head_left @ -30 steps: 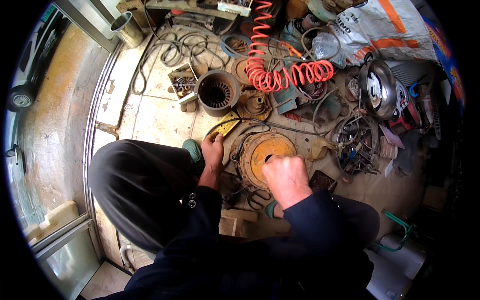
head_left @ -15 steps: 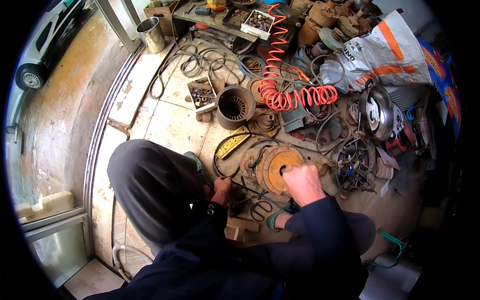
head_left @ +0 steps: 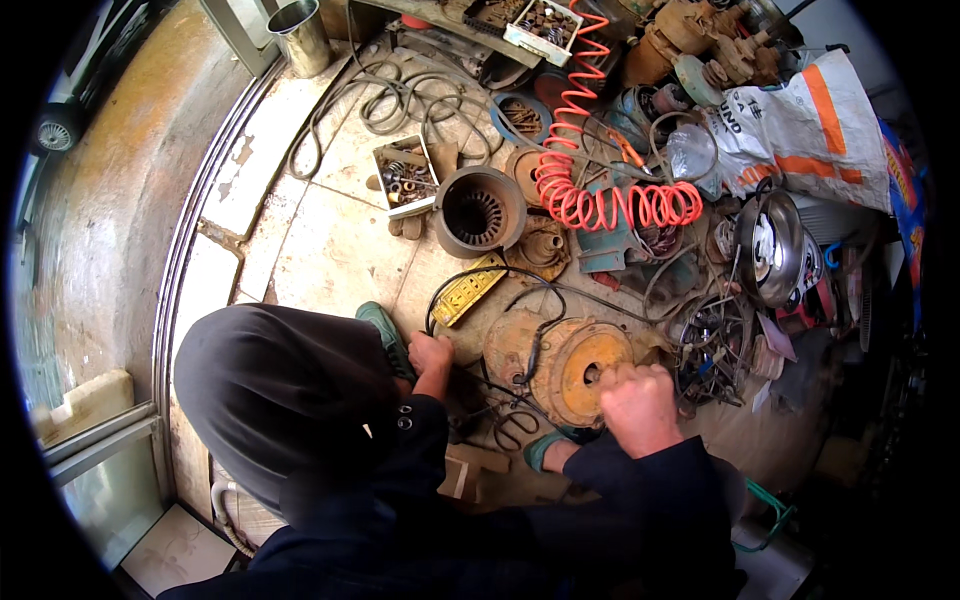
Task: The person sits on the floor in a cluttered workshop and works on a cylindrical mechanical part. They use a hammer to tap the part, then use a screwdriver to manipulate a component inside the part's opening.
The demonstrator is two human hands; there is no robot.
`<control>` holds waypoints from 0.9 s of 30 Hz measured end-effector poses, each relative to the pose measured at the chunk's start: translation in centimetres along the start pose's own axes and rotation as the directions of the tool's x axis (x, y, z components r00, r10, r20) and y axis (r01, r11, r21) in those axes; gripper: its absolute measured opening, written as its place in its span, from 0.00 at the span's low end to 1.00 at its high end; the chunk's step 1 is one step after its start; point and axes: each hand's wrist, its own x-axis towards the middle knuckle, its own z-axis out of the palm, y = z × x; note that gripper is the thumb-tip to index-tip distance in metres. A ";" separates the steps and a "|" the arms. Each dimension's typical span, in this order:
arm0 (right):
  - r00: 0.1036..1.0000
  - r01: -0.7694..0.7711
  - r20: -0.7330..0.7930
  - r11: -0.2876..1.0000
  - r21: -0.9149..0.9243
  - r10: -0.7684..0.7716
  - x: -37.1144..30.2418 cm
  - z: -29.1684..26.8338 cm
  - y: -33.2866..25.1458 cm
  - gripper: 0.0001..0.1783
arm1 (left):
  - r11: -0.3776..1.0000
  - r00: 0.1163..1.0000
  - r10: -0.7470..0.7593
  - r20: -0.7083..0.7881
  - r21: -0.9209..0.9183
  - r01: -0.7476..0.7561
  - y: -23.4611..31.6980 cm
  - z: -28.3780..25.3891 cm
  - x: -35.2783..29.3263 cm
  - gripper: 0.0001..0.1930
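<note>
Toward four o'clock of the view sat the round yellow housing [head_left: 572,366], the right hand [head_left: 640,405] balled at its face, any hold hidden. At the housing's nine o'clock, the left hand [head_left: 431,353] was curled beside a black cable [head_left: 431,315], its grip unclear.

We are looking down on a red coiled hose [head_left: 620,203] that is running from the upper edge and bunching its lower loops over a teal metal housing [head_left: 605,255]. To its left, a dark hollow cylinder [head_left: 451,228] is standing just beside a white box [head_left: 413,208], which is holding small metal parts. A steel cup [head_left: 302,42] is standing at the upper left. On the right we are seeing a white, orange-striped sack [head_left: 800,125]; below it a steel pan [head_left: 790,245] is leaning. At the far left, a car wheel [head_left: 57,132] is showing.
</note>
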 end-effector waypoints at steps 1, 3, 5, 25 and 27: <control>0.999 0.036 -0.025 0.999 -0.001 -0.036 0.7 -0.2 -0.9 0.07 | 1.000 0.999 0.008 -0.044 -0.009 -0.009 -2.7 1.1 1.4 0.23; 0.999 0.037 -0.023 0.999 0.015 -0.037 0.4 0.1 -2.1 0.06 | 0.998 0.996 0.030 -0.083 -0.053 -0.035 -1.6 0.9 0.0 0.18; 1.000 -0.004 -0.028 1.000 0.009 0.004 0.4 -0.1 -2.8 0.05 | 0.988 0.980 0.086 -0.181 -0.109 -0.107 -0.3 0.0 -0.5 0.15; 0.839 -0.317 -0.191 0.744 0.588 0.509 -5.7 -6.5 3.5 0.16 | 0.559 0.744 0.665 0.063 -0.702 -0.440 28.5 -34.8 -18.6 0.10; 0.819 -0.357 -0.181 0.731 0.581 0.544 -6.9 -5.8 4.6 0.17 | 0.663 0.678 0.729 0.096 -0.349 -0.662 29.5 -37.6 -19.5 0.11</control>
